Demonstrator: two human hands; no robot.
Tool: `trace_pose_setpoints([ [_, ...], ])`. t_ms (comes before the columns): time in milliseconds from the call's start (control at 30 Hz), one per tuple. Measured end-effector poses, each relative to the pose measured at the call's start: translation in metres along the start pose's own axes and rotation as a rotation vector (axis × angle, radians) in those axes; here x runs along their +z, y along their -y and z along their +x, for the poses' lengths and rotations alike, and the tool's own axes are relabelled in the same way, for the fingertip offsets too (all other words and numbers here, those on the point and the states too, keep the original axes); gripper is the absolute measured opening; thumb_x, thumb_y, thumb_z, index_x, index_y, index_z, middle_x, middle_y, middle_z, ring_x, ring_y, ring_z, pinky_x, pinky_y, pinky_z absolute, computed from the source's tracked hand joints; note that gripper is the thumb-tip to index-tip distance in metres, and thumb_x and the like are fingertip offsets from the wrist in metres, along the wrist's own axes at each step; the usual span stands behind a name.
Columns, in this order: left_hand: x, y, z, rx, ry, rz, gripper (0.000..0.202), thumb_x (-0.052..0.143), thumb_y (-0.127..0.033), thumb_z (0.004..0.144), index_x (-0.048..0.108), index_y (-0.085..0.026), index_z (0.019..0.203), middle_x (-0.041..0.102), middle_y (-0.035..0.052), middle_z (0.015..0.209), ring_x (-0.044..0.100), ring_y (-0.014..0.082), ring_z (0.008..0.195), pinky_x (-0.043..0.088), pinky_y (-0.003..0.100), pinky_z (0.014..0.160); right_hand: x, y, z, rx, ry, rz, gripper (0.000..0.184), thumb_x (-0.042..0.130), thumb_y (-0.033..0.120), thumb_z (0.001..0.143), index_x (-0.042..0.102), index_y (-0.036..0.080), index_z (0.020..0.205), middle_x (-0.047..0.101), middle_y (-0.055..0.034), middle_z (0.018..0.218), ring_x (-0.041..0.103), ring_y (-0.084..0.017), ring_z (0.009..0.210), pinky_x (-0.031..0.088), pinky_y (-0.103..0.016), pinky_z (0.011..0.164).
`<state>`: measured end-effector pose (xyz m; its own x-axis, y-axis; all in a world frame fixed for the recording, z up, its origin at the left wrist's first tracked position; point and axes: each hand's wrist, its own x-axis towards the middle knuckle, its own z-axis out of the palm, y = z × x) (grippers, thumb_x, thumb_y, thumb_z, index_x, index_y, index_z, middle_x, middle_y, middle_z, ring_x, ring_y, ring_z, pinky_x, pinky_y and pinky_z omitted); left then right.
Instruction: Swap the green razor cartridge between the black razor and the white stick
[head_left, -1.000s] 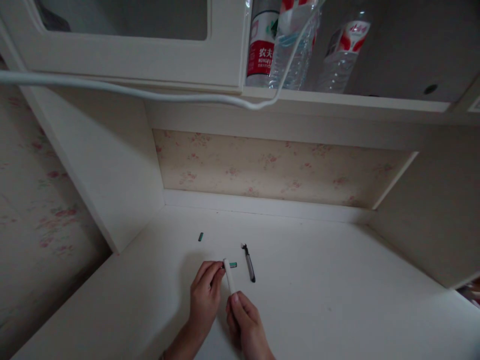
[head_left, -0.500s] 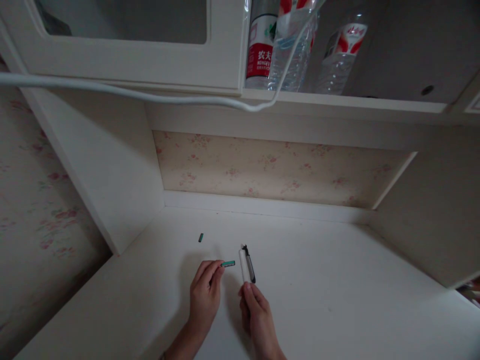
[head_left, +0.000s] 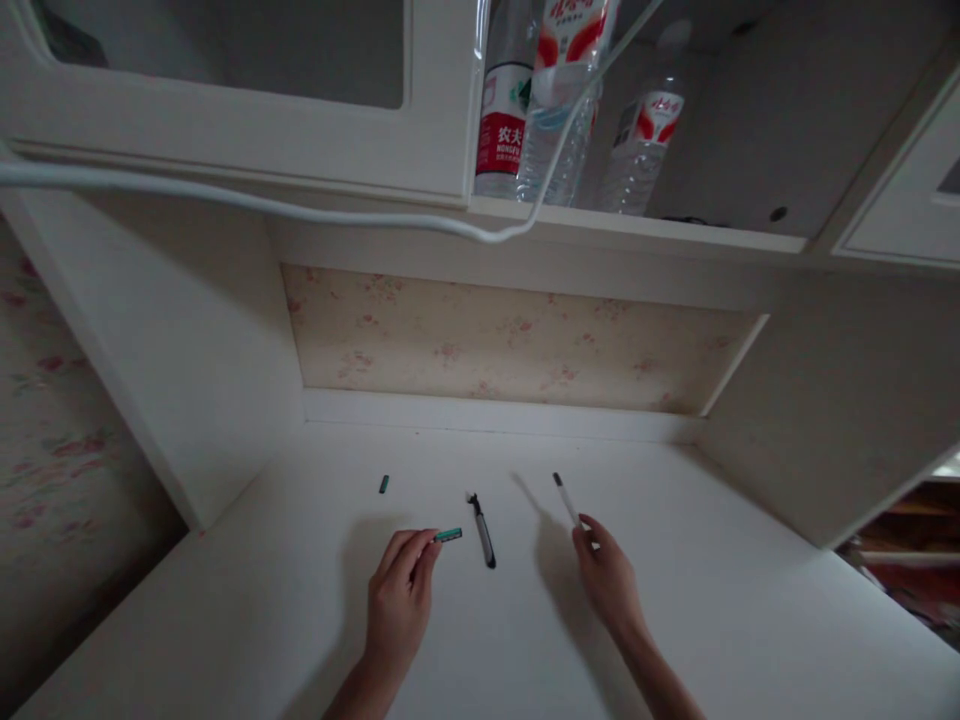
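Observation:
My left hand (head_left: 399,595) pinches a small green-and-black razor cartridge (head_left: 450,535) between thumb and fingertips, a little above the white desk. To its right lies a black-and-grey razor handle (head_left: 483,532), touched by neither hand. A second razor cartridge (head_left: 384,484) rests on the desk farther back, on the left. Over on the right, my right hand (head_left: 606,570) is closed around the lower end of a slim white stick (head_left: 568,500) with a dark tip. The stick tilts up and to the left, and its lower end is hidden in the fingers.
The white desk (head_left: 480,650) is bounded by a left side panel (head_left: 187,340) and a right one (head_left: 840,400). Overhead, a shelf holds water bottles (head_left: 562,110). A white cable (head_left: 315,212) crosses in front of the cupboard.
My right hand has moved right with the white stick, away from the razor handle, which stays on the desk. My left hand still holds the cartridge. The view has shifted slightly right.

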<state>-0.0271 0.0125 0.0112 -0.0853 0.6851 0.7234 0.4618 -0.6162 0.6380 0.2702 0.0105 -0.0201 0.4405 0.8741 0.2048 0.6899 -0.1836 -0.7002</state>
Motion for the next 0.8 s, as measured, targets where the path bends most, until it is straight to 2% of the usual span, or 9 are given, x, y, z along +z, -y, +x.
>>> trace_pose_setpoints([
  [67,0.001,0.0,-0.002,0.006,0.021,-0.01,0.018,0.052,-0.029,0.094,0.066,-0.018,0.097,0.063,0.0055,0.088,0.063,0.0151,0.077,0.055,0.022,0.068,-0.019,-0.02,0.015,0.076,0.022,-0.216,0.042,0.034,0.038,0.095,0.056,0.014,0.121,0.066,-0.0114,0.105,0.064,-0.023,0.09,0.047,-0.03,0.074],
  [233,0.003,0.003,-0.006,0.029,0.046,0.001,0.016,0.052,-0.027,0.094,0.065,-0.019,0.099,0.063,0.0053,0.09,0.063,0.0153,0.081,0.054,0.023,0.072,-0.046,-0.048,0.031,0.174,0.023,-0.406,0.031,0.037,0.03,0.094,0.06,0.013,0.107,0.066,-0.016,0.096,0.063,-0.03,0.09,0.045,-0.036,0.071],
  [467,0.005,0.008,-0.006,0.029,0.066,0.002,0.016,0.052,-0.026,0.094,0.065,-0.02,0.101,0.062,0.0051,0.091,0.063,0.0152,0.081,0.054,0.023,0.072,-0.048,-0.059,0.032,0.195,0.034,-0.496,0.031,0.038,0.029,0.095,0.059,0.01,0.107,0.059,-0.0195,0.111,0.061,-0.031,0.094,0.045,-0.038,0.076],
  [633,0.004,0.005,-0.005,0.03,0.067,-0.002,0.017,0.051,-0.027,0.094,0.065,-0.019,0.1,0.063,0.0057,0.09,0.063,0.0152,0.08,0.054,0.023,0.071,-0.051,-0.061,0.034,0.167,0.043,-0.522,0.035,0.038,0.032,0.095,0.057,0.008,0.112,0.058,-0.02,0.111,0.061,-0.031,0.093,0.046,-0.038,0.079],
  [733,0.004,0.002,-0.004,0.025,0.064,0.003,0.019,0.051,-0.029,0.095,0.066,-0.019,0.098,0.063,0.0066,0.089,0.063,0.0158,0.077,0.055,0.024,0.069,-0.048,-0.056,0.031,0.126,0.01,-0.541,0.038,0.039,0.033,0.095,0.053,0.007,0.12,0.055,-0.0194,0.114,0.058,-0.032,0.099,0.045,-0.039,0.083],
  [800,0.005,0.001,-0.005,0.022,0.069,-0.003,0.019,0.05,-0.029,0.095,0.066,-0.019,0.098,0.063,0.0072,0.088,0.063,0.0164,0.077,0.055,0.024,0.069,-0.042,-0.041,0.022,0.033,-0.036,-0.508,0.036,0.04,0.034,0.095,0.054,0.01,0.117,0.055,-0.0171,0.113,0.058,-0.032,0.098,0.045,-0.039,0.082],
])
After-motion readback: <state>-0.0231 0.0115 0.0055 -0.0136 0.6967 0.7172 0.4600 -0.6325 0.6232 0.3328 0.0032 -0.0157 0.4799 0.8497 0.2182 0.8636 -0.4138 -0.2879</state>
